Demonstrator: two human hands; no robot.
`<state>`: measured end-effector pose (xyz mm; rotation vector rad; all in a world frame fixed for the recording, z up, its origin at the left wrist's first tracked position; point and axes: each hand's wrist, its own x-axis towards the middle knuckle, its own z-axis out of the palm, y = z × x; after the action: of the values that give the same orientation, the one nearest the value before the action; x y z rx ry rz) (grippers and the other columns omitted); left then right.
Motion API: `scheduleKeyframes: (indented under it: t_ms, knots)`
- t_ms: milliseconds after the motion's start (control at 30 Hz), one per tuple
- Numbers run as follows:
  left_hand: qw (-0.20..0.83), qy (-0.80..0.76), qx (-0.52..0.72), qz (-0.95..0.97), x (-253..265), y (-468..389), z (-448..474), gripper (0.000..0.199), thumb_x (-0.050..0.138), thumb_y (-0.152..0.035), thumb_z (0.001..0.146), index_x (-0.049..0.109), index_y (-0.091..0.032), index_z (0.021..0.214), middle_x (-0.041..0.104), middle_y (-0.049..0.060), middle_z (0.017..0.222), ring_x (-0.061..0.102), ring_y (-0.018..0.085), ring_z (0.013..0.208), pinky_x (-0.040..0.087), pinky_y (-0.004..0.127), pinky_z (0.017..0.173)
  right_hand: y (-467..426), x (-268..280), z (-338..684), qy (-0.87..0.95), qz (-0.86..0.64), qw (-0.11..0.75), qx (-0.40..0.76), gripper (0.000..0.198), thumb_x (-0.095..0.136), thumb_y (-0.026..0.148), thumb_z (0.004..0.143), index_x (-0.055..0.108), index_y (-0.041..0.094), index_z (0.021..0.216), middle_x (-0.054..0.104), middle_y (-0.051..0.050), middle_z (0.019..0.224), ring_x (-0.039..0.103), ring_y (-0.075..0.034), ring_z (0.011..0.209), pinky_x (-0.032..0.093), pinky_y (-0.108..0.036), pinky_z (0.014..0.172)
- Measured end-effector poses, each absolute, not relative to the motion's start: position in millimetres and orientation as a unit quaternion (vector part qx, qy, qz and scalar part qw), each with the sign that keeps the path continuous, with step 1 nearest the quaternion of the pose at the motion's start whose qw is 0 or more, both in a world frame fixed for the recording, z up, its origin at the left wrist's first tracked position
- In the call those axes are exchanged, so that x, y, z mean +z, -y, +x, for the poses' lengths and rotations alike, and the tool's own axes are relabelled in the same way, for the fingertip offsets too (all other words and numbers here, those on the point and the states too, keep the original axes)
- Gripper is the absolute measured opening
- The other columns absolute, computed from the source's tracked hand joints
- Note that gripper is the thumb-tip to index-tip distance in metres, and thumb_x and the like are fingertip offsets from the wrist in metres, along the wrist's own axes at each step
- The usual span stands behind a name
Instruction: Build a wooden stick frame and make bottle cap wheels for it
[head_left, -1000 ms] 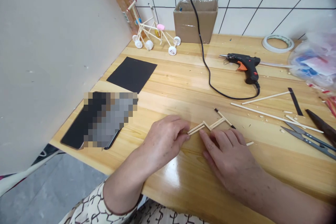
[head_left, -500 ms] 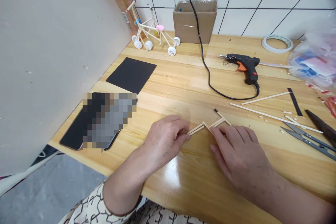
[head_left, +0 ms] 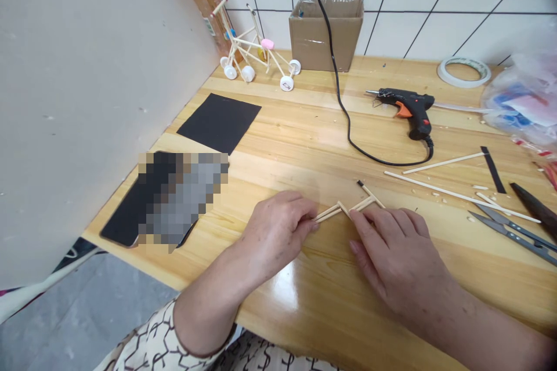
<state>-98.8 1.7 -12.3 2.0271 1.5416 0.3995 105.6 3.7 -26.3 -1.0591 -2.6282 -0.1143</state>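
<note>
A small frame of thin wooden sticks [head_left: 362, 204] lies on the table between my hands. One of its sticks has a black end. My left hand [head_left: 281, 226] pinches the two nearly parallel sticks at the frame's left end, where the fingers hide their tips. At the other side, my right hand [head_left: 394, 249] keeps its fingertips on the frame near the middle joint and covers part of it. Beyond my right hand lie loose wooden sticks [head_left: 448, 189], and a pair of thread snips [head_left: 513, 233] rests to the right of them.
A black glue gun [head_left: 413, 109] lies at the back right, its cable [head_left: 348, 127] looping across the table. Farther back are a stick-built tricycle [head_left: 250, 49], a cardboard box [head_left: 326, 40], a bottle [head_left: 202, 0] and a tape roll [head_left: 465, 72]. Black sheet [head_left: 220, 122] and phone [head_left: 130, 208] are left.
The whole view has shifted very slightly. Both hands keep their places on the stick frame, with no clear movement of it.
</note>
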Motion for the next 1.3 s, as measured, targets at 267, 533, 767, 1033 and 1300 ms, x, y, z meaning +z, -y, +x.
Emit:
scheduleKeyframes:
  t_ms: [267, 533, 767, 1033, 1300]
  knots:
    - [0.282, -0.575, 0.146, 0.754, -12.0, -3.6, -98.8, 0.006, 0.057, -0.019, 0.081, 0.062, -0.02, 0.078, 0.06, -0.002, 0.074, 0.054, 0.014, 0.074, 0.04, 0.024, 0.064, -3.8, -26.3, 106.1, 0.917, -0.364, 0.156, -0.04, 0.032, 0.045, 0.018, 0.086, 0.063, 0.0, 0.104, 0.062, -0.017, 0.089, 0.051, -0.028, 0.081, 0.038, -0.042, 0.073]
    - [0.273, -0.577, 0.147, 0.756, -13.1, -2.2, -99.5, 0.004, 0.059, -0.02, 0.08, 0.06, -0.02, 0.077, 0.059, -0.003, 0.073, 0.053, 0.013, 0.073, 0.038, 0.024, 0.063, -3.9, -28.0, 106.1, 0.917, -0.364, 0.16, -0.044, 0.032, 0.044, 0.019, 0.086, 0.063, 0.0, 0.104, 0.062, -0.018, 0.089, 0.052, -0.027, 0.082, 0.038, -0.042, 0.075]
    - [0.268, -0.576, 0.145, 0.759, -12.8, -2.5, -100.2, 0.006, 0.062, -0.022, 0.079, 0.057, -0.02, 0.077, 0.057, -0.004, 0.073, 0.052, 0.012, 0.071, 0.037, 0.023, 0.061, -3.8, -29.2, 106.4, 0.918, -0.358, 0.163, -0.051, 0.032, 0.045, 0.02, 0.086, 0.062, -0.002, 0.104, 0.061, -0.019, 0.09, 0.052, -0.028, 0.083, 0.038, -0.042, 0.075]
    - [0.239, -0.574, 0.134, 0.772, -14.5, -1.8, -100.9, 0.009, 0.063, -0.024, 0.079, 0.056, -0.019, 0.077, 0.057, -0.003, 0.074, 0.052, 0.013, 0.072, 0.037, 0.024, 0.062, -2.4, -29.9, 107.4, 0.916, -0.364, 0.156, -0.061, 0.034, 0.047, 0.02, 0.086, 0.061, -0.001, 0.107, 0.061, -0.019, 0.093, 0.052, -0.028, 0.084, 0.039, -0.044, 0.075]
    - [0.234, -0.573, 0.131, 0.775, -14.3, -2.5, -100.7, 0.008, 0.062, -0.023, 0.079, 0.055, -0.019, 0.078, 0.057, -0.002, 0.074, 0.052, 0.014, 0.072, 0.037, 0.024, 0.061, 0.2, -33.8, 104.9, 0.932, -0.333, 0.14, -0.038, 0.036, 0.048, 0.018, 0.083, 0.059, 0.007, 0.116, 0.059, -0.017, 0.095, 0.051, -0.029, 0.087, 0.039, -0.047, 0.078]
